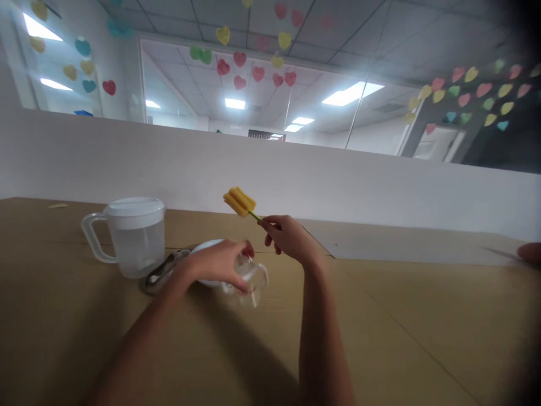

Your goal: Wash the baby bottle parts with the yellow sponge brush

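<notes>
My right hand (287,235) pinches the thin green handle of a yellow sponge brush (239,202), its sponge head raised and pointing up to the left. Lower and to the left, my left hand (226,264) has its fingers wrapped round a clear cup with a handle (257,277). The cup is tilted and blurred by motion, and my fingers hide part of it. Just behind the left hand lies a white bowl or plate (208,245), partly covered by that hand.
A lidded clear plastic pitcher (141,237) of water stands on the table (401,327) at left. Beside it is a dark-rimmed tray (149,286) with small items I cannot make out. A white wall (253,169) rises behind. At the far right edge, part of another person's hand (530,252) shows.
</notes>
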The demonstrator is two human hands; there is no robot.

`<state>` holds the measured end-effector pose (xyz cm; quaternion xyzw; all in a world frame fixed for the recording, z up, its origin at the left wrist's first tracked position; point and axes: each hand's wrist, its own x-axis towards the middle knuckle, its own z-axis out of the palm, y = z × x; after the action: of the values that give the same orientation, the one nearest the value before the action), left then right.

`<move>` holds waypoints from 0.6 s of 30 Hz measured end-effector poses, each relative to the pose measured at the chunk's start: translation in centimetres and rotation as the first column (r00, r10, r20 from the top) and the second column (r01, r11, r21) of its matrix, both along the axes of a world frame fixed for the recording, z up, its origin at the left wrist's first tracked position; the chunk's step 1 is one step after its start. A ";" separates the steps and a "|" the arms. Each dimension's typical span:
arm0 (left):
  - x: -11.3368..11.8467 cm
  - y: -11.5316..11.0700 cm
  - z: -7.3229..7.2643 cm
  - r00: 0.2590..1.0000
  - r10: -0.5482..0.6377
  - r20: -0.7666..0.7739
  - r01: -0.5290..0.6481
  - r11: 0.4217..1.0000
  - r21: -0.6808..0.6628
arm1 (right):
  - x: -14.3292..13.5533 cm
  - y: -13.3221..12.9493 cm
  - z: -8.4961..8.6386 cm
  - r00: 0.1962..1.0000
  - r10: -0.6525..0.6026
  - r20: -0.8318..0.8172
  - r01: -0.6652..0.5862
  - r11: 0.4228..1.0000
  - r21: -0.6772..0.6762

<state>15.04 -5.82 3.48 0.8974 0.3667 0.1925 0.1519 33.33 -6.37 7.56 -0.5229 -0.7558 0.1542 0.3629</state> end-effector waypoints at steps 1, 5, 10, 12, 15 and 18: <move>-0.8 0.2 0.4 0.989 0.006 0.151 -0.011 0.999 0.030 | -0.3 0.5 -0.2 0.999 -0.003 -0.037 0.003 1.000 -0.010; -2.3 0.9 1.4 0.793 0.065 0.606 -0.149 0.985 0.089 | -1.9 1.7 -0.7 0.981 0.047 -0.190 -0.053 0.998 -0.027; -1.2 2.1 0.9 0.485 0.059 0.873 -0.175 0.984 0.031 | -3.8 1.8 -0.8 0.890 0.168 -0.424 -0.176 0.984 0.021; -0.7 2.7 0.4 0.409 0.072 0.910 -0.151 0.989 -0.010 | -4.1 1.9 -0.9 0.872 0.170 -0.459 -0.176 0.984 0.030; -0.4 3.4 -0.1 0.420 0.100 0.902 -0.076 0.994 -0.075 | -4.0 2.5 -1.3 0.875 0.133 -0.466 -0.121 0.991 0.057; -0.6 3.4 -0.3 0.558 0.088 0.825 -0.032 0.996 -0.084 | -3.7 2.9 -1.3 0.891 0.114 -0.439 -0.111 0.993 0.033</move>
<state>14.48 -2.41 3.22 0.6846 0.2886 0.5847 0.3258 29.67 -3.49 6.23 -0.4286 -0.6838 0.2866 0.5164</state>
